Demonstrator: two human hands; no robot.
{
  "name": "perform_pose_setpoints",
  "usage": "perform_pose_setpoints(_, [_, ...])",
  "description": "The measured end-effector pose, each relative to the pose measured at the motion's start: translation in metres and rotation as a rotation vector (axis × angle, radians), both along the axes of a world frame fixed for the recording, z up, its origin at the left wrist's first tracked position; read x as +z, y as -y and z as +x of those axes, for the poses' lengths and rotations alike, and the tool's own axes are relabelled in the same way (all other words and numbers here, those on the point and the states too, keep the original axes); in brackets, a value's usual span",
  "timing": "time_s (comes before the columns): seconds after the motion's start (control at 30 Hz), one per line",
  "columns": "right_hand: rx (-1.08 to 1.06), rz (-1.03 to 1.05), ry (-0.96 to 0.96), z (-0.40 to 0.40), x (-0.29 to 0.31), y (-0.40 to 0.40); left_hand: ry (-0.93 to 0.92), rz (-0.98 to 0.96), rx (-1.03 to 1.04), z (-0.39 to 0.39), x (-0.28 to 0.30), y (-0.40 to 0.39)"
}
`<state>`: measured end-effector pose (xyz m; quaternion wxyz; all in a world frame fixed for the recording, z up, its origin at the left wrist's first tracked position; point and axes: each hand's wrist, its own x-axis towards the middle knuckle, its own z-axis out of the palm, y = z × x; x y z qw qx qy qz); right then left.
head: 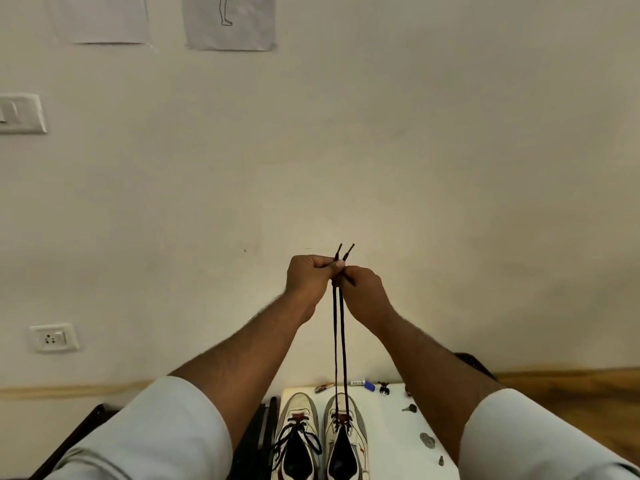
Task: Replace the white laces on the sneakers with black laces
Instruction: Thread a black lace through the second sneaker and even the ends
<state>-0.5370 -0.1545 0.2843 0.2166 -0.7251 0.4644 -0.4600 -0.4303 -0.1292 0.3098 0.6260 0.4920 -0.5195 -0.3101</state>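
**Both lace ends held up high, level with each other**

The fingers of the left hand (pixel 308 275) are curled into a loose fist, thumb pressed against the forefinger, pinching the black lace (pixel 339 341) just below its tips. The right hand (pixel 363 289) sits tight against it, knuckles touching, its fingers curled round the same two strands a little lower down. The two stiff tips poke up above the hands, side by side and slightly spread, set against the pale wall (pixel 415 150).

From the hands both strands drop straight down, close together and taut, to the right-hand sneaker (pixel 346 441), where they enter the upper eyelets beside the tongue. That shoe stands on a white table (pixel 391 445), toe pointing away from the person, with black lacing crossing its front. The left-hand sneaker (pixel 298 434) stands just beside it, nearly touching, already threaded in black, its loose ends lying slack over the opening.

Both bare forearms reach up and forward out of light rolled sleeves (pixel 166 427). Along the far edge of the table lie a few small things, among them a blue cap-like piece (pixel 369 386) and some dark bits I cannot make out. On the wall there is a socket (pixel 53 337) low to the left, a switch plate (pixel 20 113) higher up, and two sheets of paper (pixel 230 20) pinned near the top.
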Motion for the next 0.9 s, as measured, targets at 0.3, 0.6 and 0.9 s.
perform_pose_setpoints(0.3, [0.14,0.085,0.308,0.005,-0.003,0.003,-0.138,-0.007,0.038,-0.003,-0.001,0.013])
perform_pose_setpoints(0.6, [0.122,0.034,0.659,0.006,0.003,0.001,-0.087,0.035,0.037,0.019,-0.001,0.013])
perform_pose_setpoints(0.9, [0.179,-0.152,-0.007,0.002,0.026,0.013,0.433,0.166,-0.207,0.058,0.029,0.008])
